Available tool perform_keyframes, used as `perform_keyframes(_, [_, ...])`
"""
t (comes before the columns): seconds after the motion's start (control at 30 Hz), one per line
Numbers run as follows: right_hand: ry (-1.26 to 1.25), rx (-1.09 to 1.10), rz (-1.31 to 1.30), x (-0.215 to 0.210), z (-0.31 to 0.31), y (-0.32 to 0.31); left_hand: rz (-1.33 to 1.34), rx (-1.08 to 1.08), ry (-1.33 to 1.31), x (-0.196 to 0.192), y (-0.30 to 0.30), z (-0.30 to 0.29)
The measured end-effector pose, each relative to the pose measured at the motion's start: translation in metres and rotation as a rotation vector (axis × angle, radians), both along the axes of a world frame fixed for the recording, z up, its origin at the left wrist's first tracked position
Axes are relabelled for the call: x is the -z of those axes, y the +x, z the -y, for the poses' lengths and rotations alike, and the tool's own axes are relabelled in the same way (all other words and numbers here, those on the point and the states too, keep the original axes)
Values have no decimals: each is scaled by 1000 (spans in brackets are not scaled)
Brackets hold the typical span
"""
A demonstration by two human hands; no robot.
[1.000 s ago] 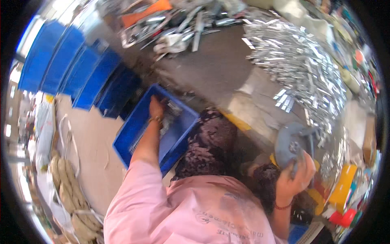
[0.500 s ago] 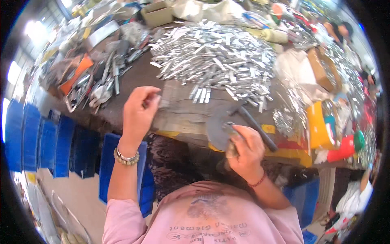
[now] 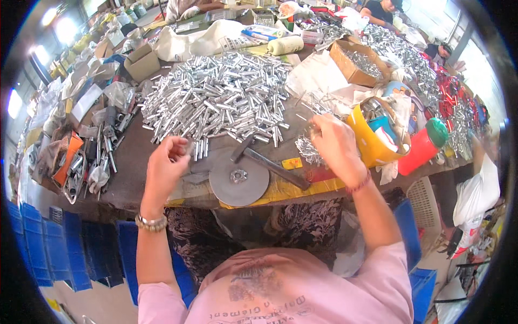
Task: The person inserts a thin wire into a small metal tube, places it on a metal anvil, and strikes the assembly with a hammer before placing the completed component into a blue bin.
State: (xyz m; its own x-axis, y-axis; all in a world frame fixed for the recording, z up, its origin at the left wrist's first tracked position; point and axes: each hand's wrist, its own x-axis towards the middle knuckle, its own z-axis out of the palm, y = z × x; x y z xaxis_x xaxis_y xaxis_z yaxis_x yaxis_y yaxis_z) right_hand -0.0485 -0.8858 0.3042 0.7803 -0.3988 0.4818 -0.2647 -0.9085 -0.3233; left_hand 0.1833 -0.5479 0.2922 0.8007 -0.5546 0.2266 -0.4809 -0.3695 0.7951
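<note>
My left hand (image 3: 167, 164) hovers over the table's front left, by the lower edge of a big heap of short silvery metal tubes (image 3: 216, 97). Its fingers are curled in; what they hold, if anything, is hidden. My right hand (image 3: 340, 148) reaches over a small pile of thin metal pins (image 3: 308, 150), fingertips bent together. Whether a pin is between them cannot be made out. Between the hands lies a round grey metal disc (image 3: 226, 189) with a small ring-like metal part (image 3: 238, 175) on it. A hammer (image 3: 278, 171) rests beside the disc, its head toward the heap.
A yellow container (image 3: 372, 143) and a red bottle with green cap (image 3: 418, 151) stand right of my right hand. Behind them is a cardboard box of metal pieces (image 3: 359, 62). Tools and scrap (image 3: 97, 146) crowd the left. Blue bins (image 3: 70, 243) stand below. Another person (image 3: 380, 13) sits far right.
My right hand has left the disc and moved right to the pins. A small metal part now shows on the disc. The view has shifted, and my left hand stays near the heap.
</note>
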Motion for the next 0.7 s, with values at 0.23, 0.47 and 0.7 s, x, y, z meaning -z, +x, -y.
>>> perform_keyframes(0.23, [-155, 42, -302, 31, 58, 49, -32, 343, 110, -23, -74, 6])
perform_keyframes(0.47, [32, -107, -23, -18, -15, 33, 189, 416, 174, -22, -90, -3])
perform_keyframes(0.7, [803, -487, 48, 3, -104, 5, 221, 326, 29, 3, -86, 7])
